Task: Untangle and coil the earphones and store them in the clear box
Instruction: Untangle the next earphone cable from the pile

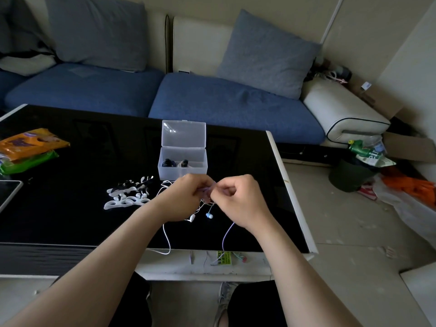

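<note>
A clear box (182,166) stands open on the black table (70,220), lid up, with two dark coiled earphones inside. Just in front of it my left hand (181,199) and my right hand (238,201) pinch a tangle of thin cables between them, including a purple earphone cable (226,234) that trails toward the table's front edge. A white earphone cable (167,237) loops down from under my left hand, its white earbud (192,217) lying on the table. A blue earbud (209,215) hangs below the hands.
White and black cable-winder pieces (128,194) lie left of the hands. Orange and green packets (28,149) and a tablet corner (8,192) sit at the table's left. A blue sofa (212,102) stands behind, with clutter and a dark bin (349,175) on the floor at right.
</note>
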Action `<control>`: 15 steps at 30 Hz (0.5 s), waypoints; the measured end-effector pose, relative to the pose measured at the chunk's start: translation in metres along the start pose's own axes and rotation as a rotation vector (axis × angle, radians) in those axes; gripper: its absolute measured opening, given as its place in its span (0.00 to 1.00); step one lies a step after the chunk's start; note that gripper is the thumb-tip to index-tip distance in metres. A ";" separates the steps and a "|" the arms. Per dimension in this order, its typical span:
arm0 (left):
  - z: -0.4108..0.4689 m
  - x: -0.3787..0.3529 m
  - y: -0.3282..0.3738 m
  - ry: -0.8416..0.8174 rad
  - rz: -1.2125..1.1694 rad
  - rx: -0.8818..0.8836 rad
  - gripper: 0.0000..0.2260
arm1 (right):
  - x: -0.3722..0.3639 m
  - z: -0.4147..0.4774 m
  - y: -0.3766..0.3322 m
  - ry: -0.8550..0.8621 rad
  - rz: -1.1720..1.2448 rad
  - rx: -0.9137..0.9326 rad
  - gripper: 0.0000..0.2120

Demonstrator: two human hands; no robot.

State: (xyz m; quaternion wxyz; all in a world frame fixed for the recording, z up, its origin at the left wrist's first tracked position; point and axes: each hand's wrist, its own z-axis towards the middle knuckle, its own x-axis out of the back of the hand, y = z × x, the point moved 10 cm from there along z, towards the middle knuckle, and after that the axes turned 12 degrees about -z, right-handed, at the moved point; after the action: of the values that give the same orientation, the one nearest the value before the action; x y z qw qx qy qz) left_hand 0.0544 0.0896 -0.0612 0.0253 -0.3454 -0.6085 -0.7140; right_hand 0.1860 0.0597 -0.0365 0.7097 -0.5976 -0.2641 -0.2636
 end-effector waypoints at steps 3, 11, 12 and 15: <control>-0.003 -0.010 0.003 -0.050 -0.124 0.079 0.17 | 0.022 0.001 0.004 0.204 -0.032 0.016 0.05; -0.003 -0.020 0.010 -0.105 -0.732 0.188 0.12 | 0.030 0.007 0.019 0.247 0.064 -0.004 0.06; -0.003 -0.020 0.013 -0.104 -0.822 0.193 0.12 | 0.028 0.008 0.020 0.234 0.051 -0.014 0.08; -0.002 -0.015 0.019 -0.049 -1.012 0.190 0.09 | 0.021 0.009 0.026 0.173 -0.027 -0.064 0.11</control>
State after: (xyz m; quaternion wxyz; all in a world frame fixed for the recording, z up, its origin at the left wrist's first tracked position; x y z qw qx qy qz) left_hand 0.0730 0.0769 -0.0529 -0.3064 -0.0203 -0.7620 -0.5702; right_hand 0.2187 0.0710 -0.0391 0.7070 -0.5912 -0.2012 -0.3319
